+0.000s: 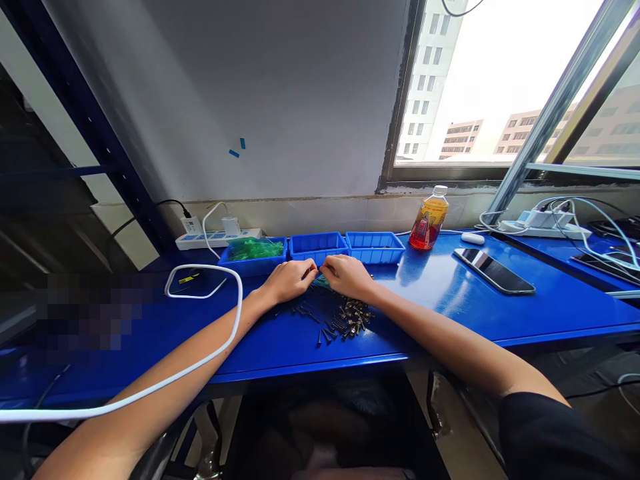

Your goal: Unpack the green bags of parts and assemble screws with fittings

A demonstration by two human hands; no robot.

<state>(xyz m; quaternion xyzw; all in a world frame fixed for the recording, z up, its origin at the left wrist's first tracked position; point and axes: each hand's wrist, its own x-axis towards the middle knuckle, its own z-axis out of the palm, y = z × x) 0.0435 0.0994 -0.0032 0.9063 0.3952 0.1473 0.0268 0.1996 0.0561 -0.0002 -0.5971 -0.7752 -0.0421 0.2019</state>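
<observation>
Loose screws (355, 317) piled on blue table (280, 347), lower centre of frame, just below the hands. Left hand (293, 279) and right hand (347, 275) near mid-frame, fingers curled in narrow; can't tell what they grip, if anything. Screws should be light, stiff, not fragile, probably slick. Pinch across the shank, under the head.

Daylight is admitted through the overexposed window (493, 80) at far right; glare is cast on the blue tabletop (445, 293); the left is left dim, partly pixelated.
</observation>
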